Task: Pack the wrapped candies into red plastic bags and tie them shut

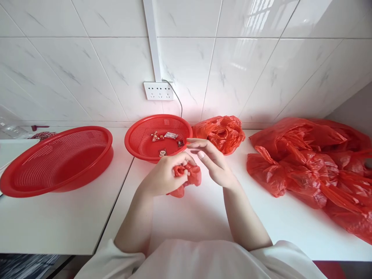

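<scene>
My left hand [170,172] is closed around a small crumpled red plastic bag [194,174], part of which hangs out below the fingers. Just right of it, my right hand [213,162] is raised with fingers stretched out and nothing in them. Its fingertips overlap the front right rim of a red plastic basket [136,153] in this view; whether they touch it I cannot tell. Inside that basket lie several small wrapped pieces, among them a silvery packet [171,135] and a brown-and-white one [162,152]. What the held bag contains is hidden.
A larger red basket [99,166] stands on the left table. Behind my right hand lies a heap of red plastic bags [223,133]. Several filled, knotted red bags [305,170] pile up at the right. A socket strip [158,91] with a cable is on the tiled wall.
</scene>
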Motion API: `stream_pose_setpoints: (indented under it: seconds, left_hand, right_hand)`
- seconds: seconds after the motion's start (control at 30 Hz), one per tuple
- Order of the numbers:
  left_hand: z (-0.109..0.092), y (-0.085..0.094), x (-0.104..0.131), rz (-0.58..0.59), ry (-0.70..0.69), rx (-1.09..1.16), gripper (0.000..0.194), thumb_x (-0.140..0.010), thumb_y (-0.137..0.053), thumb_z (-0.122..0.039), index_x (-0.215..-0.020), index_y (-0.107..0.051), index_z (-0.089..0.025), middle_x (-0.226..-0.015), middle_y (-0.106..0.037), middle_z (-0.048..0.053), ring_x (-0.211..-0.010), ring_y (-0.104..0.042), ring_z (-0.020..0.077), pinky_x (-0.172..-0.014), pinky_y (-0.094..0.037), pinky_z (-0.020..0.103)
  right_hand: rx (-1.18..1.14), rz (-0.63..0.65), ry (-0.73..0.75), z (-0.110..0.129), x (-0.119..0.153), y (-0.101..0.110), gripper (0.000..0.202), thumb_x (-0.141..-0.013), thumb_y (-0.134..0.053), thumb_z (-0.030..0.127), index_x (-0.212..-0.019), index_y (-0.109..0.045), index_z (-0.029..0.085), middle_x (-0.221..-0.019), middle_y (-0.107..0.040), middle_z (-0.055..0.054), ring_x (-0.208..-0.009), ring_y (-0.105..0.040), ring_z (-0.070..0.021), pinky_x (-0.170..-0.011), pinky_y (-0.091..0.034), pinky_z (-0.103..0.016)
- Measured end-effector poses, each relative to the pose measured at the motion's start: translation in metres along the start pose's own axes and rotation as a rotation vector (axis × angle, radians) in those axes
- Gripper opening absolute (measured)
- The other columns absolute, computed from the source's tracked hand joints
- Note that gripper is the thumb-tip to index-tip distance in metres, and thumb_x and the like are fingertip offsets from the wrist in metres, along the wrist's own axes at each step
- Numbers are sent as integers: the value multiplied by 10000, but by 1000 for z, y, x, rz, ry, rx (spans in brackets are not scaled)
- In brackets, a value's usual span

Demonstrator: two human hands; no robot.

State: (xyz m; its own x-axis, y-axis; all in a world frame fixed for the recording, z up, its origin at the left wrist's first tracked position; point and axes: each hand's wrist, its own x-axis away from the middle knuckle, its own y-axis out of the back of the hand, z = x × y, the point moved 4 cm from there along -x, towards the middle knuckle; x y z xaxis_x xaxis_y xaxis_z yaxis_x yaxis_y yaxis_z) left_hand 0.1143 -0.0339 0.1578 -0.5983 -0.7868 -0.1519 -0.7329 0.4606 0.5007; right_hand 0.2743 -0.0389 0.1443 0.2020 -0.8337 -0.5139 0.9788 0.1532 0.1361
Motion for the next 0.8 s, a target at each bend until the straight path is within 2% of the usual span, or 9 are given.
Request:
stream_pose_setpoints:
  seconds: [0.07, 0.13, 0.27, 0.37, 0.47, 0.63, 0.8]
  left_hand:
    - [-3, 1, 2, -67, -75, -281, 265, -803, -513, -94, -981, -633, -249, -854, -669, -6, -731, -633, 144, -639, -485, 252]
    - [-5, 2, 1, -158, -175, -413, 308, -823, -476, -70, -1015, -630, -255, -934, -680, 3, -816, -642, 153, -693, -491, 261]
    - [-7, 5, -3, -356, -385, -410, 271, -869, -479, -93, -1028, -630, -253, -1016, -654, 42, -973, -634, 180, -834, -507, 300]
    - [-4, 8, -4, -463, -411, -430, 179, -864, -571, -170, -986, -664, -262, -969, -663, 43, -920, -642, 186, -770, -521, 291]
    - [4, 13, -4, -468, -356, -512, 110, -858, -629, -249, -928, -710, -273, -877, -697, 19, -767, -648, 161, -669, -504, 270]
    - [9, 27, 2, -414, -332, -480, 118, -872, -625, -272, -912, -737, -273, -789, -711, 2, -701, -641, 152, -664, -496, 276]
    - [6, 42, 12, -339, -211, -409, 95, -878, -604, -258, -868, -698, -244, -744, -678, -23, -547, -517, 93, -540, -422, 232]
  right_hand:
    - [-50, 84, -127, -9, -1, -6, 311, -996, -419, 356, -1270, -531, 261, -1306, -570, -70, -1140, -586, -184, -957, -501, -371]
    - [-66, 131, -182, -14, -2, -8, 327, -998, -415, 341, -1294, -530, 261, -1280, -593, -60, -1109, -599, -170, -941, -504, -356]
    - [-123, 128, -164, -19, -4, -2, 263, -941, -540, 310, -1178, -617, 225, -1170, -660, -61, -1017, -632, -165, -845, -535, -326]
    - [-163, 16, -151, -22, -4, 6, 198, -872, -642, 315, -1028, -684, 201, -976, -711, -50, -848, -664, -157, -754, -561, -318]
    - [-115, -88, -140, -23, -3, 15, 170, -862, -645, 288, -995, -719, 213, -909, -730, -37, -800, -673, -153, -738, -569, -319]
    - [21, -167, -154, -26, -1, 27, 238, -883, -577, 234, -1068, -726, 227, -989, -740, -39, -856, -686, -166, -837, -558, -368]
    - [149, -287, -212, -27, 2, 51, 243, -826, -605, 223, -1027, -741, 212, -954, -746, -49, -830, -691, -190, -810, -568, -391]
